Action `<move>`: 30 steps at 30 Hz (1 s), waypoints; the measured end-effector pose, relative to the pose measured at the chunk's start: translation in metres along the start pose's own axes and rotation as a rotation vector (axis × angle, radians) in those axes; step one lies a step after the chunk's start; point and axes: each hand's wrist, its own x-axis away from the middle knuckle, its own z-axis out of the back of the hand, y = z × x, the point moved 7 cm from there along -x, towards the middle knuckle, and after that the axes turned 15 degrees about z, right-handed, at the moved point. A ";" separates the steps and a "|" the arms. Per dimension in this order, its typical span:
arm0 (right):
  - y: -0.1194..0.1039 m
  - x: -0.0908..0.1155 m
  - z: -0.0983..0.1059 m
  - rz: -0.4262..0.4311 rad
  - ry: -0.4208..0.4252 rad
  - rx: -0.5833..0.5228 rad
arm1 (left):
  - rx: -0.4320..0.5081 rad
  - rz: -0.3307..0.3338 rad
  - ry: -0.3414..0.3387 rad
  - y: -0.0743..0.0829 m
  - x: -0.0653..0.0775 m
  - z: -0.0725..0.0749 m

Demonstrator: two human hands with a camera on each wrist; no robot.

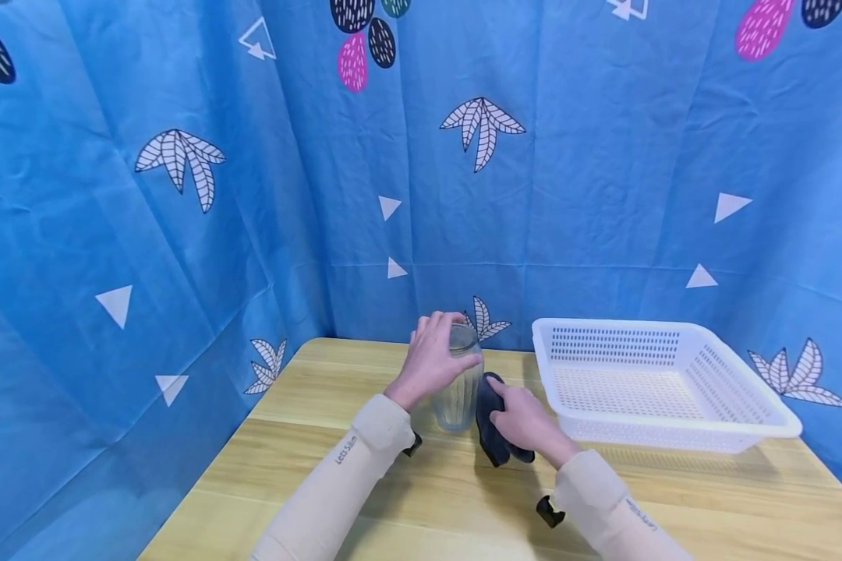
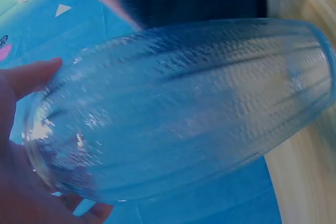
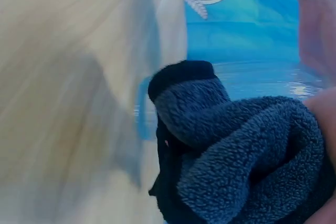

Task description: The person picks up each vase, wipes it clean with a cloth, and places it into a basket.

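A clear ribbed glass vase (image 1: 456,403) stands on the wooden table, its open mouth upward. Around its top, my left hand (image 1: 431,360) grips the rim, thumb on one side and fingers on the other. In the left wrist view the textured glass wall (image 2: 178,114) fills most of the picture. My right hand (image 1: 526,418) holds a folded dark cloth (image 1: 489,413) by the vase's right side. Seen from the right wrist, the dark grey-blue towel cloth (image 3: 236,150) is fuzzy and bunched, and overlaps part of the glass.
At the right of the table (image 1: 323,448) sits a white perforated plastic basket (image 1: 673,428), close beyond my right hand. A blue patterned curtain (image 1: 533,195) hangs behind the table and along its left side.
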 end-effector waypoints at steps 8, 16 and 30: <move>-0.023 0.000 0.039 0.049 0.146 0.027 | 0.095 -0.005 -0.084 0.001 0.000 -0.001; -0.038 -0.009 0.061 0.140 0.253 0.080 | 0.184 0.042 -0.133 -0.003 -0.001 -0.007; 0.009 -0.009 0.001 -0.033 -0.034 0.068 | 0.183 -0.004 -0.069 -0.003 -0.002 -0.011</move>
